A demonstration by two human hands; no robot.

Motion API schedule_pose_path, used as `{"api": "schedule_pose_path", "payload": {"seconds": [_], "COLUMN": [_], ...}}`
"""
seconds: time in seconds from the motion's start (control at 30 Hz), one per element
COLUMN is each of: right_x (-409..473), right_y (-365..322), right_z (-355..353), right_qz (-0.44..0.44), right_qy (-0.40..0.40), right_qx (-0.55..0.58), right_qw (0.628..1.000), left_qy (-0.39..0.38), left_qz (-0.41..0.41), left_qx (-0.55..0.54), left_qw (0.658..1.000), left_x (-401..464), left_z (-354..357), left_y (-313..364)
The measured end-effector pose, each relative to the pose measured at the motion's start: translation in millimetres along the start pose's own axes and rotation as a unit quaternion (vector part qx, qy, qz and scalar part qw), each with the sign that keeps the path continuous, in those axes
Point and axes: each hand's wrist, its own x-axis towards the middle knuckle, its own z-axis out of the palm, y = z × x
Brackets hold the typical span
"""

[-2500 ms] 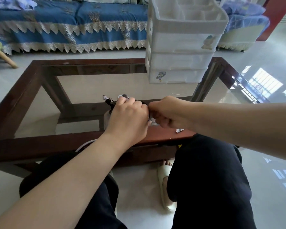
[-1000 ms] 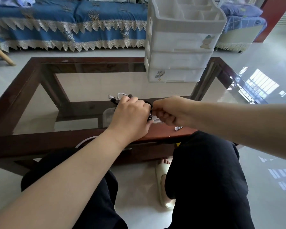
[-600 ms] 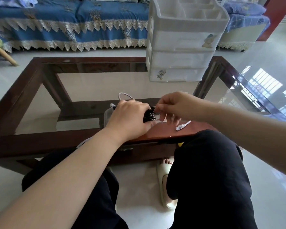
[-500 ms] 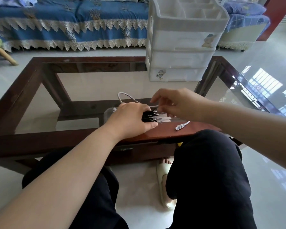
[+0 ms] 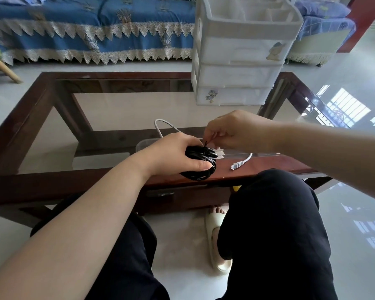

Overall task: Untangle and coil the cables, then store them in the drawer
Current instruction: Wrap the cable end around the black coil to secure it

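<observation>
Over the near edge of the surface (image 5: 52, 182): a coiled black cable (image 5: 200, 162) is held above the dark wooden rim, in front of the seated person's knees.

Left hand (image 5: 173, 155): it is clenched around the black cable coil, the thumb pressed across the front of the loops and the fingers wrapped behind.

Right hand (image 5: 236, 132): its fingertips are pinched together just above the coil, on what appears to be a thin black tie or cable end; so small a detail cannot be made out with certainty.

White cable (image 5: 241, 162): its plug end lies on the wooden rim, just to the right of the coil and apart from it. A white loop (image 5: 160, 124) is seen rising behind the left hand; whether both belong to one cable cannot be told, since the middle is hidden by the hands.

Drawer unit (image 5: 238, 50): a white plastic unit with three closed drawers and an open divided tray on top is stood on the far right part of the glass, well apart from the hands.

Clear container (image 5: 143, 145): it is partly seen behind the left wrist, under or on the glass.

Background: a blue sofa (image 5: 91, 24) with lace trim is set beyond the surface.
</observation>
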Motion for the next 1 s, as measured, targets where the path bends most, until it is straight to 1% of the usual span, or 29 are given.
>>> {"api": "schedule_pose_path", "payload": {"seconds": [0.13, 0.27, 0.33, 0.43, 0.47, 0.5, 0.57, 0.67, 0.77, 0.83, 0.9, 0.97, 1.0], "right_x": [-1, -2, -2, -1, -3, -4, -8, -8, -9, -9, -8, -6, -4], "right_y": [0, 0, 0, 3, 4, 4, 4, 6, 7, 6, 4, 2, 2], "right_z": [2, 6, 8, 15, 17, 20, 23, 22, 16, 14, 15, 20, 23], "right_qz": [-0.049, -0.102, -0.098, -0.052, -0.050, -0.064, -0.127, -0.224, -0.279, -0.298, -0.289, -0.232, -0.185], "right_qy": [0.033, 0.067, 0.088, 0.107, 0.120, 0.139, 0.174, 0.200, 0.170, 0.138, 0.104, 0.081, 0.070], "right_qx": [-0.003, -0.025, -0.016, 0.014, 0.022, 0.022, -0.019, -0.149, -0.240, -0.267, -0.251, -0.202, -0.176], "right_qw": [0.998, 0.992, 0.991, 0.993, 0.991, 0.988, 0.976, 0.942, 0.914, 0.906, 0.918, 0.948, 0.964], "left_qy": [-0.018, -0.024, -0.027, -0.024, -0.023, -0.024, -0.034, -0.061, -0.072, -0.064, -0.047, -0.023, -0.011], "left_qz": [0.009, 0.000, -0.001, -0.004, -0.004, -0.003, -0.001, -0.002, -0.006, -0.008, -0.011, -0.015, -0.016], "left_qx": [-0.020, -0.043, -0.056, -0.069, -0.082, -0.102, -0.144, -0.178, -0.184, -0.153, -0.096, -0.023, 0.024], "left_qw": [1.000, 0.999, 0.998, 0.997, 0.996, 0.994, 0.989, 0.982, 0.980, 0.986, 0.994, 0.999, 1.000], "left_x": [-2, -3, -3, -4, -4, -5, -7, -8, -7, -7, -6, -7, -7], "left_z": [-1, -3, -4, -5, -6, -6, -7, -8, -6, -4, 0, 4, 6], "left_y": [1, 0, 0, 1, 2, 3, 3, 2, 2, 3, 2, 3, 5]}}
